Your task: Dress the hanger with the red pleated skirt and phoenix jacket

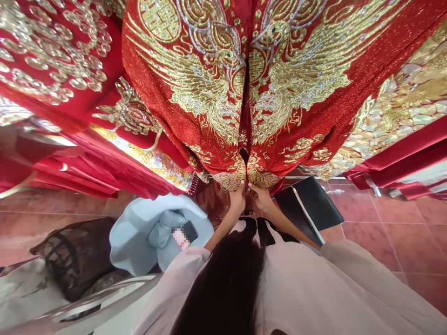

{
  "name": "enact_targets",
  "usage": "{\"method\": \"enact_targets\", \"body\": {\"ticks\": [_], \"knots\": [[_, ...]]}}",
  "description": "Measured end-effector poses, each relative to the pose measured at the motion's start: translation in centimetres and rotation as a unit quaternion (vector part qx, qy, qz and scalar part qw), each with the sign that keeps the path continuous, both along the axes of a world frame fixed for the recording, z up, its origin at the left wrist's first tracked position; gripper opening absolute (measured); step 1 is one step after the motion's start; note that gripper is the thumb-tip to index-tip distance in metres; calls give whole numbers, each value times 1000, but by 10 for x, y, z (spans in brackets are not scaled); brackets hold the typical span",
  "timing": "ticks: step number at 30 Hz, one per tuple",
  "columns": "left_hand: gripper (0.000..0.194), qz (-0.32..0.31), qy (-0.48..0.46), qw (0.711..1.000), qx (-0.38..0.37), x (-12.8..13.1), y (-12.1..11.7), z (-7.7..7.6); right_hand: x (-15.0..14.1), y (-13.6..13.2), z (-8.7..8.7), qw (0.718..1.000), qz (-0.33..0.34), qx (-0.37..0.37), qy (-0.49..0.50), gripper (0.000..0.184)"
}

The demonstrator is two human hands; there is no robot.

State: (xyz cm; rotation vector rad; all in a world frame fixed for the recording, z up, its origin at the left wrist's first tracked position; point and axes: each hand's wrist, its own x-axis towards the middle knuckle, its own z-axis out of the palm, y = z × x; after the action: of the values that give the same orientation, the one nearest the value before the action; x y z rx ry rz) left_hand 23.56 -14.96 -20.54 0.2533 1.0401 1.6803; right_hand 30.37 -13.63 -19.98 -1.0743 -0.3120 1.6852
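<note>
A red sparkly jacket [188,116] hangs before me, its front opening running down the middle. Gold and silver embroidered birds face each other across that opening. At the bottom, my left hand [238,199] pinches the left front corner of the hem, by its gold wave pattern. Close beside it, my right hand [261,197] is closed on the matching right corner. The two hem edges sit almost side by side, with a narrow dark gap above them. My fingertips are partly hidden by the cloth.
More embroidered red garments [80,60] hang to the left, and a gold-covered one [401,107] to the right. Below stand a pale blue scalloped chair [129,232] with a phone [190,231] on it, a black flat object [317,202] and a dark bag [84,251]. The floor [366,237] is red tile.
</note>
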Motion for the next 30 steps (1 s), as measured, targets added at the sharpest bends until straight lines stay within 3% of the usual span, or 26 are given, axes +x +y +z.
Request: {"method": "enact_targets", "body": {"ticks": [4, 10, 18, 22, 25, 28, 30], "knots": [[65, 9, 15, 1000, 4, 6, -1, -2, 1, -1, 2, 1000, -17, 19, 0, 44], [60, 33, 121, 992, -17, 10, 0, -10, -1, 1, 1, 999, -45, 10, -12, 39], [48, 27, 130, 991, -31, 14, -2, -20, -7, 10, -5, 999, -39, -15, -31, 34], [45, 15, 121, 992, -18, 8, -1, -24, -1, 8, -19, 998, -15, -46, -48, 27], [45, 14, 152, 988, -40, 0, 0, -24, 4, -4, -28, 993, 50, -95, -55, 25], [43, 6, 172, 983, -59, -7, 1, -22, 2, -16, -26, 986, 109, -112, -63, 28], [39, -1, 177, 982, -60, -10, 2, -22, -3, -18, -21, 987, 104, -97, -77, 29]]}}
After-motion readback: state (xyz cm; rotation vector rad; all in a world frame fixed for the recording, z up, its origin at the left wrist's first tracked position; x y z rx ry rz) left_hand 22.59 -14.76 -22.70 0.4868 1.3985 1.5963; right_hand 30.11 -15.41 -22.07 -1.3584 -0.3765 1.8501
